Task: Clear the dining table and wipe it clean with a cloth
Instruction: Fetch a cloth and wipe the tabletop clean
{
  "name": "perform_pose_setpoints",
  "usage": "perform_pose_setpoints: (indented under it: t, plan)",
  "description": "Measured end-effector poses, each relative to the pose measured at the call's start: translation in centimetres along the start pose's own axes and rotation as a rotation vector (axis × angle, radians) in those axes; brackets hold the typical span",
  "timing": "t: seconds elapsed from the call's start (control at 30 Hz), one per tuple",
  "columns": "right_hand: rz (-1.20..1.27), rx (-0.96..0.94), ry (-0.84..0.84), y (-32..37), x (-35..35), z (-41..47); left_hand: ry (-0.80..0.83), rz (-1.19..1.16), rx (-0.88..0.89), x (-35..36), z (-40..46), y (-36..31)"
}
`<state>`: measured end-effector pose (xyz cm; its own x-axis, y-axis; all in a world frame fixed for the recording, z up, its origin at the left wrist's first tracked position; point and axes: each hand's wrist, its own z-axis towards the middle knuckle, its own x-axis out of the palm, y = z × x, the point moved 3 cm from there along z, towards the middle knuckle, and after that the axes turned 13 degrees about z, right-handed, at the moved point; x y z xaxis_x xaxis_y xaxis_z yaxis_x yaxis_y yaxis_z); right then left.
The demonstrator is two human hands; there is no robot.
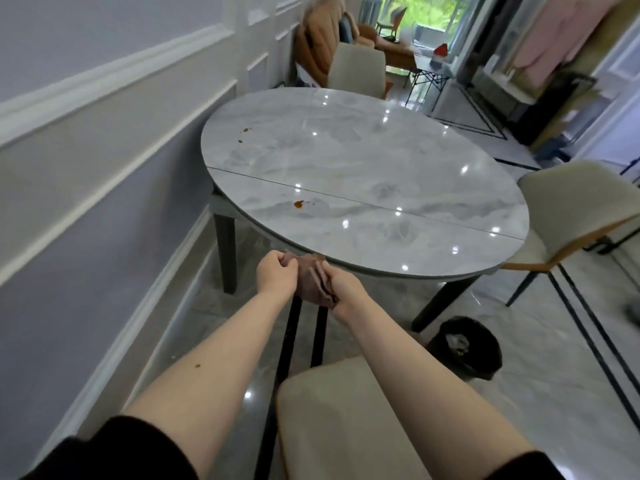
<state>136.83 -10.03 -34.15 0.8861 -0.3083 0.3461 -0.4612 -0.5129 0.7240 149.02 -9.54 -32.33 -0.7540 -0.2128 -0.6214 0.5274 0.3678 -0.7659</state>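
A round grey marble dining table [363, 161] stands ahead of me, with nothing on it except stains. One brown stain [298, 203] lies near the front half and smaller brown spots [245, 130] sit near the far left rim. Just before the table's near edge I hold a folded brown cloth [313, 280] in both hands. My left hand [277, 273] pinches its upper left corner with curled fingers. My right hand [343, 289] grips its right side, fingers hidden under the folds.
A beige chair [332, 417] stands right below my arms, another beige chair [581, 209] is at the table's right and a third chair [356, 69] at the far side. A dark waste bin [464, 348] sits on the floor by the table leg. The wall [86, 150] runs along the left.
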Motion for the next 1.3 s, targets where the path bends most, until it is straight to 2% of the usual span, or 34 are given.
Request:
perform_pose_setpoints:
  t: [0.13,0.3,0.5,0.73,0.93,1.07,1.2,1.3]
  plan:
    - [0.075,-0.003,-0.009,0.2,3.2,-0.2,0.079,0.015,0.044,-1.9,3.2,0.3]
    - [0.008,-0.049,-0.089,1.7,6.0,0.3,0.122,-0.003,0.091,-4.1,6.0,-0.8]
    - [-0.075,-0.082,-0.094,3.7,9.1,2.5,0.136,-0.012,0.130,-5.6,10.3,-2.0]
    - [-0.023,-0.126,-0.125,6.9,9.5,7.1,0.203,0.005,0.211,-3.0,15.6,-4.9]
    - [-0.105,-0.333,-0.168,12.0,9.2,13.8,0.261,-0.021,0.208,0.8,22.6,-7.6]
    - [-0.407,-0.629,-0.290,14.6,9.3,18.8,0.247,0.032,0.231,2.4,27.1,-8.6]
    - [-0.764,-0.652,-0.229,12.5,9.0,23.3,0.185,0.158,0.260,4.4,30.9,-6.2]
    - [-0.960,-0.687,-0.251,10.6,9.0,25.7,0.119,0.325,0.326,5.1,33.2,-4.1]
